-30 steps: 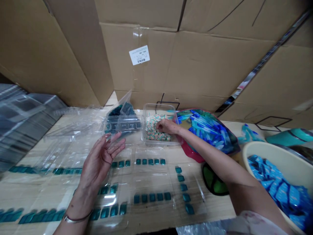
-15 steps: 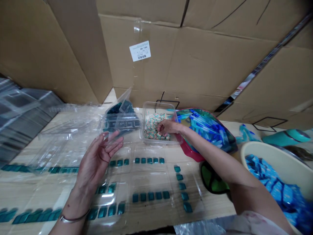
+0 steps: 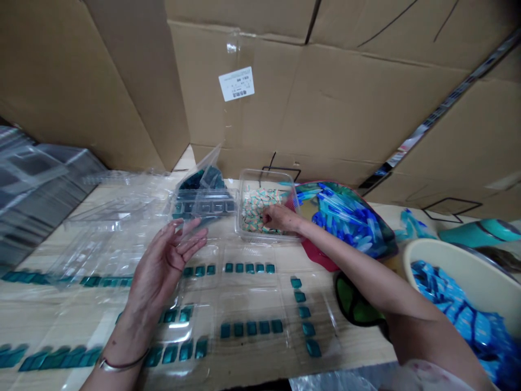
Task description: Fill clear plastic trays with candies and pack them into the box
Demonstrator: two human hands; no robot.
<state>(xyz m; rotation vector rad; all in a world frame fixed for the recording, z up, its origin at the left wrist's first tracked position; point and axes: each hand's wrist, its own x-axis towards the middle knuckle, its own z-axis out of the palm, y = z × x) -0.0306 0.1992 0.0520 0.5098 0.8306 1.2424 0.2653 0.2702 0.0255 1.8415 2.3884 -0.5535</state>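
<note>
My right hand [image 3: 280,218] is inside a clear plastic box [image 3: 240,203] of small whitish pieces [image 3: 256,202] with orange and green edges. Its fingers are bent down together among the pieces, and what lies between them is hidden. My left hand [image 3: 160,266] hovers palm up over the clear trays, fingers apart, with nothing visible in it. Teal squares [image 3: 251,328] lie in rows in the trays beneath. Just beyond the left fingertips is a clear divided tray [image 3: 211,203], with a bag of dark teal pieces [image 3: 209,179] behind it.
An open bag of blue sticks [image 3: 345,217] stands right of the box. A cream basin [image 3: 415,255] holds blue packets. Stacked clear trays [image 3: 40,179] stand at left, a teal bottle [image 3: 480,230] at far right. Cardboard [image 3: 325,108] walls the back. A dark-rimmed green object [image 3: 358,304] lies under my right arm.
My right hand stays in the box, its fingers now curled more tightly among the pieces. My left hand barely moves. The view shifts slightly.
</note>
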